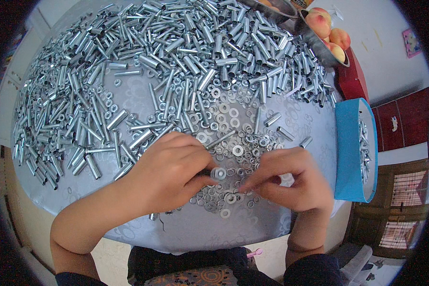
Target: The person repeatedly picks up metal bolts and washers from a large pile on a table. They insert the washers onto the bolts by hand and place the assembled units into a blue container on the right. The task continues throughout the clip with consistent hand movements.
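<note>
My left hand (174, 171) is closed, with thumb and forefinger pinching a bolt (219, 173) seen end-on, its round end ringed like a washer. Across from it, my right hand (293, 178) is slightly blurred. Its forefinger and thumb come together low over the loose washers (225, 213); whatever lies between the tips is too small to make out. Flat washers and spring rings spread under and between both hands. One loose bolt (221, 139) lies across the washers just beyond my left fingertips.
A large heap of metal sleeves and bolts (190, 62) covers the far and left table. The patterned tablecloth (186, 229) shows along the near edge. At right stands a blue box (352, 152) holding metal parts. A metal bowl (314, 40) of peaches (339, 38) sits far right.
</note>
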`<state>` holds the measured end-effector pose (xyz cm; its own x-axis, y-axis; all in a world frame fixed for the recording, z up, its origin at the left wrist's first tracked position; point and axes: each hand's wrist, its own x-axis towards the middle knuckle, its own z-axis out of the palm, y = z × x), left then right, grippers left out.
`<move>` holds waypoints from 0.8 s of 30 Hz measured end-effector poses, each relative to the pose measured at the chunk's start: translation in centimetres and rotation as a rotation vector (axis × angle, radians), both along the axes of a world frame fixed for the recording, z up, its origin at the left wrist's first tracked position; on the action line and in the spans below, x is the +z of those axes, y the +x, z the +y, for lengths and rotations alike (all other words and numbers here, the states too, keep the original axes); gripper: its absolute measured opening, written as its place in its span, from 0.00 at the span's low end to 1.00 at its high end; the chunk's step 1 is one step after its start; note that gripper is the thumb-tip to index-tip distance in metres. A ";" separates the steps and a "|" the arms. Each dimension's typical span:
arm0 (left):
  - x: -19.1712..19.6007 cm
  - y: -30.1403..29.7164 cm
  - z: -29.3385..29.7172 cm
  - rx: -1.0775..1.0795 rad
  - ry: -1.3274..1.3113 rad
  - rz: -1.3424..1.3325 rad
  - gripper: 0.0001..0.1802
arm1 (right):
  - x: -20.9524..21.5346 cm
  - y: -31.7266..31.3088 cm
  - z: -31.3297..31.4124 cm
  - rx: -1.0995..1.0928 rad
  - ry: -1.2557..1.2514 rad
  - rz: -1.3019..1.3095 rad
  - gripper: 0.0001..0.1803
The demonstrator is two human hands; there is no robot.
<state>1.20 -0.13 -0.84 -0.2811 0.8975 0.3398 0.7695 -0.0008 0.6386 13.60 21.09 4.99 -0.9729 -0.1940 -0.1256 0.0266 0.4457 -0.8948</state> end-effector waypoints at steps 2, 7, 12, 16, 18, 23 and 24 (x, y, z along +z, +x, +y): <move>-0.2 0.0 0.0 0.014 0.001 -0.021 0.14 | -0.1 0.1 0.3 -0.029 0.004 0.032 0.25; -0.1 0.0 0.1 0.019 -0.007 -0.024 0.13 | 0.8 -0.6 -2.2 -0.210 -0.173 -0.223 0.20; 0.0 0.0 0.0 0.008 0.003 -0.025 0.13 | -0.2 -0.1 -0.5 -0.053 -0.019 -0.025 0.25; 0.0 0.0 0.1 0.013 -0.022 -0.044 0.13 | 0.5 -0.3 -1.4 -0.215 -0.085 -0.090 0.22; 0.0 0.0 0.1 0.014 -0.026 -0.036 0.13 | 0.7 -0.7 -2.1 -0.197 -0.136 -0.186 0.19; -0.2 0.0 0.0 0.015 -0.010 -0.033 0.14 | 0.0 0.0 -0.8 -0.105 0.013 -0.012 0.22; -0.1 0.0 0.0 0.013 -0.013 -0.037 0.14 | 0.0 0.0 -0.6 -0.113 -0.008 -0.002 0.22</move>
<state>1.19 -0.11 -0.98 -0.3049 0.8979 0.3176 0.7450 0.0171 0.6668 13.63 20.48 4.96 -0.9885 -0.0836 -0.1262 0.0781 0.4323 -0.8983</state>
